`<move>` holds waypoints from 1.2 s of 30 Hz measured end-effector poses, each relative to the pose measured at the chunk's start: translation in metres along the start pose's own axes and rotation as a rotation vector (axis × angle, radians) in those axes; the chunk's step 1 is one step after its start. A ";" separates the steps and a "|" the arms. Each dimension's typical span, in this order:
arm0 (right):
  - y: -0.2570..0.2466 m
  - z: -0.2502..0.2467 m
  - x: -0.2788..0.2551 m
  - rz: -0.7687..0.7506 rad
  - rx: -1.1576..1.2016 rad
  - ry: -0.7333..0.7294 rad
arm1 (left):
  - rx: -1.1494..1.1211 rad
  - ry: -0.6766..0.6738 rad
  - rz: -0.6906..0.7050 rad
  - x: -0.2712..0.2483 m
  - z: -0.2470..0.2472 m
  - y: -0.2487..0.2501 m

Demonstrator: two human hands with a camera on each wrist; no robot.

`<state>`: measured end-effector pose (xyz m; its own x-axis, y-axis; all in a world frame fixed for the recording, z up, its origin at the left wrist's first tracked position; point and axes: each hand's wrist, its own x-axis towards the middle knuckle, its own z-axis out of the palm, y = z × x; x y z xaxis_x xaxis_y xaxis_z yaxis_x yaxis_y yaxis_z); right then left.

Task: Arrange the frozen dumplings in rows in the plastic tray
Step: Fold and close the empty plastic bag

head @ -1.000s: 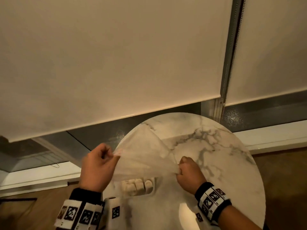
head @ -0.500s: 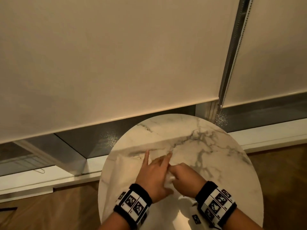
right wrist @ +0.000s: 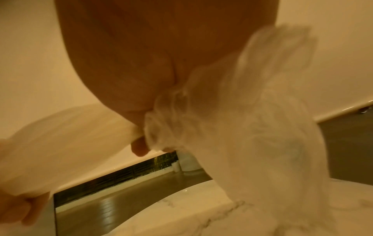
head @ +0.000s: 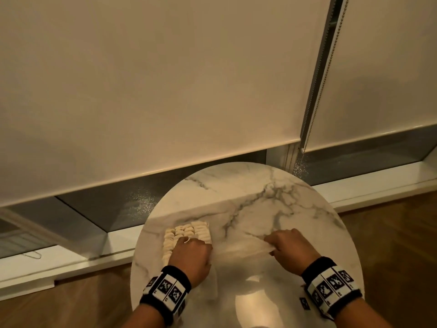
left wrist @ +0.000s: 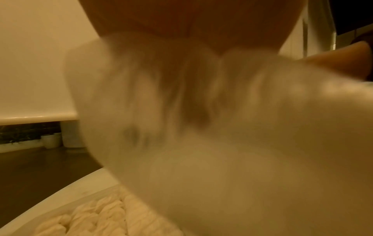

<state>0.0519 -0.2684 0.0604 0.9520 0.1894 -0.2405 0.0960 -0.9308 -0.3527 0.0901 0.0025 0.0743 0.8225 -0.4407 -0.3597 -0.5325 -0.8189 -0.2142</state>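
Gripping thin plastic film [head: 243,248], both hands [head: 191,256] clenched

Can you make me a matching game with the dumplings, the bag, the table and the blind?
Things:
1. dumplings
2. plastic bag
3. table
4. blind

Descriptions:
A. round, white marble with grey veins
B. lined up in rows in the tray
C. hanging down behind the table
D. stretched between the left hand and the right hand

Pairs: 1-B, 2-D, 3-A, 4-C
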 end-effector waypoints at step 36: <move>-0.123 0.030 0.003 0.352 1.954 -0.351 | -0.472 0.165 -0.076 -0.016 -0.027 0.037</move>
<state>0.0346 -0.1437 0.0763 0.7452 0.3756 -0.5511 -0.6585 0.5448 -0.5192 0.0623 -0.0309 0.0964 0.8964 -0.3942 -0.2027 -0.3524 -0.9112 0.2133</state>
